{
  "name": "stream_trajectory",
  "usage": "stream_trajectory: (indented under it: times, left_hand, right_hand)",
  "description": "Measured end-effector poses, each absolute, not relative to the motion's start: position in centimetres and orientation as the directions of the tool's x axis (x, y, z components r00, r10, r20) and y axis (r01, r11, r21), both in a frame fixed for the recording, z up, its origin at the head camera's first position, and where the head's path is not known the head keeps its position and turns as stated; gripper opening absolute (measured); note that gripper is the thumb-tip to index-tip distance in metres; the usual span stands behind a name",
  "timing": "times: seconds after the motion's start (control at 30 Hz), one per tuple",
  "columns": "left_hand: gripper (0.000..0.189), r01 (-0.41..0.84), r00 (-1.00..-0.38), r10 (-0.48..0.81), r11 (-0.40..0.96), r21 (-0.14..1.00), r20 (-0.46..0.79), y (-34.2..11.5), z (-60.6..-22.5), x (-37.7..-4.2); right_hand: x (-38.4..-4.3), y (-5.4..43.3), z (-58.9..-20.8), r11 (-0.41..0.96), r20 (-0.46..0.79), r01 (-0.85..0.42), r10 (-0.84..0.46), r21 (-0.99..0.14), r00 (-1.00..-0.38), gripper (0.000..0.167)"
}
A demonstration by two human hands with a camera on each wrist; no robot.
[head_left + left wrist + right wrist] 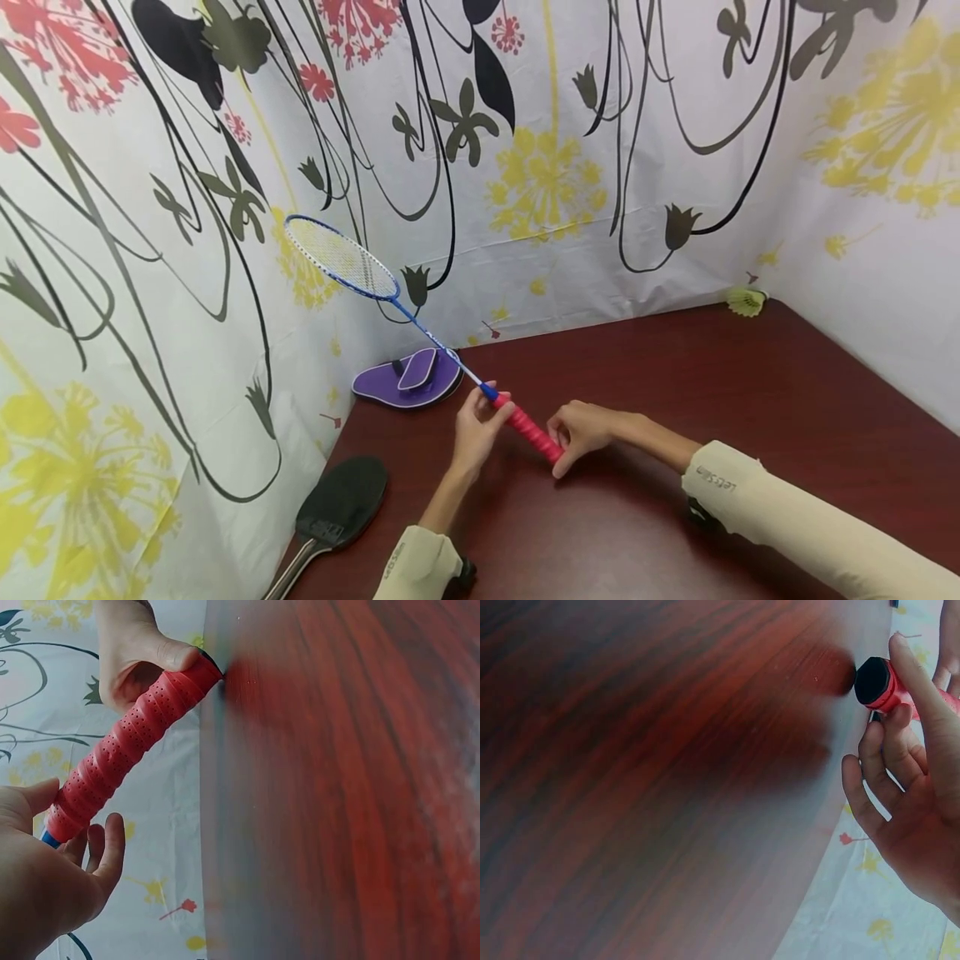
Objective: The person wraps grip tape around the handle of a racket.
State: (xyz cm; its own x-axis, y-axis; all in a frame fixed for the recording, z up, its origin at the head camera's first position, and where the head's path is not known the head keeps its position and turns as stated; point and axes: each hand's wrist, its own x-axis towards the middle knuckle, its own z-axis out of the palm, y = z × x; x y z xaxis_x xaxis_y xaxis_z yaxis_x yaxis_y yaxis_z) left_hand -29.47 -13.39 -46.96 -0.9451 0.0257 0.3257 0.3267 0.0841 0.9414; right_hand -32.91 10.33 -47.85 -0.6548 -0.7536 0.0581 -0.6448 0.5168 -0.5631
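Note:
A blue and white badminton racket (pixel 429 333) slants up to the left, its strung head against the patterned cloth in the head view. My left hand (pixel 474 429) pinches the upper end of its red perforated grip (pixel 112 757), just below the blue cone. At the butt end, my right hand (pixel 588 429) holds the grip between thumb and index finger. In the right wrist view the black butt cap (pixel 872 681) shows beside the thumb, and the other fingers of the right hand (pixel 922 802) are spread loosely away from the handle.
A purple paddle case (pixel 382 383) lies behind the left hand at the table's (pixel 675 375) back left. The black table tennis paddle (pixel 348 500) sits at the left edge. In the far right corner is a yellow shuttlecock (pixel 747 302). Flowered cloth (pixel 637 167) walls the table's back and sides.

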Motion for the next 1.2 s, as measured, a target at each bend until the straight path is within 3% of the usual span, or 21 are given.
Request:
stream_trajectory:
  times: [0.3,0.83,1.07,1.2]
  left_hand:
    - [0.041,0.322,-0.947,0.019,0.041,0.946,0.321,-12.9,-46.7,-29.4]
    - [0.03,0.302,-0.95,0.063,-0.066,0.951,0.306,-11.6,-46.9,-29.7]
    - [0.026,0.308,-0.946,0.078,-0.085,0.948,0.315,-10.5,-47.1,-29.9]
    - [0.024,0.322,-0.942,0.064,-0.093,0.942,0.329,-9.7,-47.1,-29.9]
  right_hand:
    - [-33.0,11.4,-47.5,0.468,0.102,-0.675,-0.775,-0.571,-0.624,0.039]
    - [-33.2,14.4,-47.7,0.506,0.128,-0.667,-0.737,-0.547,-0.664,0.039]
    - [-32.9,15.2,-47.0,0.6,0.09,-0.664,-0.708,-0.445,-0.7,0.041]
    - [-32.7,14.9,-46.1,0.618,0.17,-0.694,-0.689,-0.369,-0.704,0.041]
